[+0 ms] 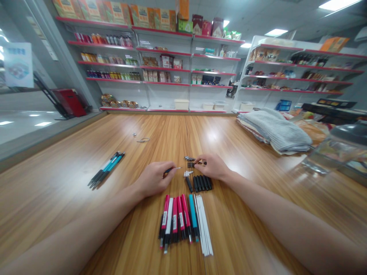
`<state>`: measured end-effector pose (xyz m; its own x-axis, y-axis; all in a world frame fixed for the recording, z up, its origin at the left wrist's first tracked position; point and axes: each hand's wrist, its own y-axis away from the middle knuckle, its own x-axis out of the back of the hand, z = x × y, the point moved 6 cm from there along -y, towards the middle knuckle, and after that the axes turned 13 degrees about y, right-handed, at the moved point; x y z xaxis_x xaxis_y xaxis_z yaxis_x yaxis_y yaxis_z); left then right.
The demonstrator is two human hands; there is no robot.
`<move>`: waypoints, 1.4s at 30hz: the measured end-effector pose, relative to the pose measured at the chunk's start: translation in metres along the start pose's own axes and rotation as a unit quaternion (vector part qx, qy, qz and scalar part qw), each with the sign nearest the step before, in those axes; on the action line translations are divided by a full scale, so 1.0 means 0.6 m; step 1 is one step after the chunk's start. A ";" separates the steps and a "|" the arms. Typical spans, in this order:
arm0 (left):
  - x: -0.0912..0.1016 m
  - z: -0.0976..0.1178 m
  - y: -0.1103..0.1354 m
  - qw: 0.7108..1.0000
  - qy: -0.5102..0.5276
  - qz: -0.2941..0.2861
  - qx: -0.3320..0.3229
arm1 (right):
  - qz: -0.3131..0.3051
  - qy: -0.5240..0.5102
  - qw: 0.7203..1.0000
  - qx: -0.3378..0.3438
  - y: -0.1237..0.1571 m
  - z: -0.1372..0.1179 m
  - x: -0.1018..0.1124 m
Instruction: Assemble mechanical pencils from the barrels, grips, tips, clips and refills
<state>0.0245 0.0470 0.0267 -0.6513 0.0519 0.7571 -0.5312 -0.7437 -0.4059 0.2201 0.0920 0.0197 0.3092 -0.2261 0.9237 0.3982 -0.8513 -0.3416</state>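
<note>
My left hand (155, 178) is closed around a thin pen refill (173, 169) whose white tip points right. My right hand (212, 166) pinches a small dark pen part (191, 165) beside a cluster of tiny dark pieces (189, 158). Just below lie a row of black pen caps (202, 183) and one black-and-white piece (188, 179). Nearer me sits a row of red, white and teal pen barrels (178, 220) and several white refill tubes (203, 224), all on the wooden table (71, 198).
Assembled teal and black pens (106, 169) lie at the left. Small metal bits (142, 139) rest farther back. Folded striped cloths (275, 130) sit at the right, with a clear plastic container (338, 149) beyond. Store shelves (169, 65) line the far wall.
</note>
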 end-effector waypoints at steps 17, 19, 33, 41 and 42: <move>-0.003 0.008 0.001 1.000 -0.022 -0.012 -0.012 | 0.068 0.006 0.987 0.147 0.026 -0.073 0.031; -0.003 0.009 0.001 1.000 -0.021 -0.013 -0.015 | 0.079 0.018 0.986 0.148 0.027 -0.078 0.031; -0.007 0.019 0.001 0.999 -0.007 -0.007 -0.040 | 0.080 0.042 0.984 0.155 0.030 -0.089 0.031; -0.007 0.018 0.002 0.999 -0.012 -0.012 -0.032 | 0.084 0.042 0.985 0.143 0.031 -0.084 0.037; -0.007 0.018 0.002 0.999 -0.014 -0.012 -0.031 | 0.083 0.043 0.985 0.143 0.031 -0.084 0.037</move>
<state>0.0322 0.0387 0.0283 -0.6228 0.0509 0.7807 -0.5805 -0.6991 -0.4175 0.1909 0.0475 0.0429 0.3217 -0.4009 0.8578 0.5796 -0.6330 -0.5132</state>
